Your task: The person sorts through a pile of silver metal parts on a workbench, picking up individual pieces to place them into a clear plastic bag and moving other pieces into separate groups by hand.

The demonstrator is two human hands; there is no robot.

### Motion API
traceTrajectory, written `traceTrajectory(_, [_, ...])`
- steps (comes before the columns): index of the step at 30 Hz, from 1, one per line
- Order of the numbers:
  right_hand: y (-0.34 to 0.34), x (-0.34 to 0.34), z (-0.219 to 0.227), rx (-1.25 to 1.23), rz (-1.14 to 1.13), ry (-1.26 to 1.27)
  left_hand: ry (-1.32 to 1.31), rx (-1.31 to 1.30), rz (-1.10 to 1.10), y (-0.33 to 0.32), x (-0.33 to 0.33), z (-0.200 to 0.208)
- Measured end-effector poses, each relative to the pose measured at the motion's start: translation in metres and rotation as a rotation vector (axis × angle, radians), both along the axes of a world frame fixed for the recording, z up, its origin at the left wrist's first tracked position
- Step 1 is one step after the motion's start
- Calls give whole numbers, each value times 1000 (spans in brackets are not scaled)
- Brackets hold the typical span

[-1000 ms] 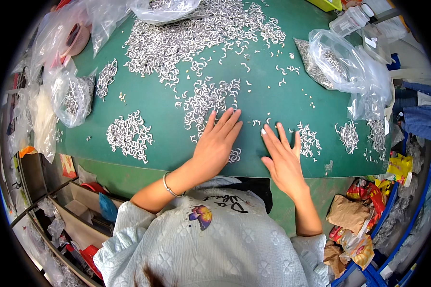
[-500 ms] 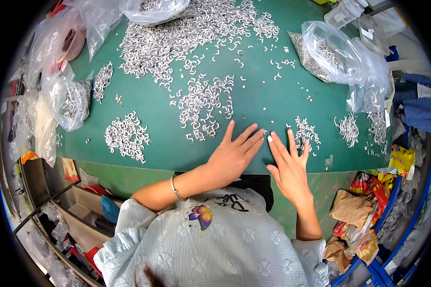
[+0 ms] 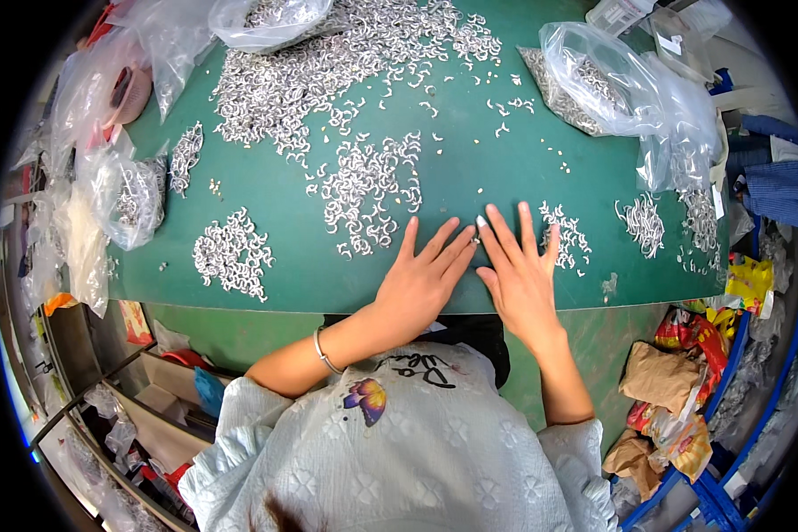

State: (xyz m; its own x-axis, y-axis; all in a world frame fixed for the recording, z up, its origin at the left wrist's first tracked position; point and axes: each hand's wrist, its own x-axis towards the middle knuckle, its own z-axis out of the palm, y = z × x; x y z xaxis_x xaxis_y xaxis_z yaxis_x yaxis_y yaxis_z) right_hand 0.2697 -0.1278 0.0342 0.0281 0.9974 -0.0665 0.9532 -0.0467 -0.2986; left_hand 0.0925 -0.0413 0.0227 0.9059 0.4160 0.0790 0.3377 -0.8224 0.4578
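Note:
My left hand (image 3: 419,282) lies palm down near the front edge of the green table (image 3: 310,279), fingers stretched out. Right beside it, my right hand (image 3: 519,279) is also spread flat, its index fingertip covered in white. The fingertips of both hands nearly meet around a tiny pale piece (image 3: 476,238); whether either touches it is hard to make out. Beyond my left hand spreads a loose heap of small silvery curved pieces (image 3: 363,191). A smaller heap of curved pieces (image 3: 566,238) sits just right of my right fingers.
A large pile of curved pieces (image 3: 284,84) covers the far table, under a clear plastic bag (image 3: 270,31). Another heap (image 3: 233,255) lies left, and one (image 3: 643,223) right. Filled bags stand at left (image 3: 133,199) and far right (image 3: 594,80). Tiny beige bits are scattered about.
My right hand has slid a little farther from me, its fingers reaching beyond where they were. My left hand stays almost in place. The whole view has shifted slightly.

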Motion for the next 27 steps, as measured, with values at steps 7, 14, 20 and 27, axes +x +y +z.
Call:
traceTrajectory(7, [-17,5,4,16,-74,-71,5,3,-22,-7,-4,4])
traceTrajectory(14, [-20,12,5,-24,-121,-139,43,-30,-88,-11,-11,5])
traceTrajectory(20, [-8,4,-3,41,-8,-66,-18,-55,-175,-24,-8,0])
traceTrajectory(27, [-34,16,-3,-6,-211,-221,-87,-169,-131,-31,4,-3])
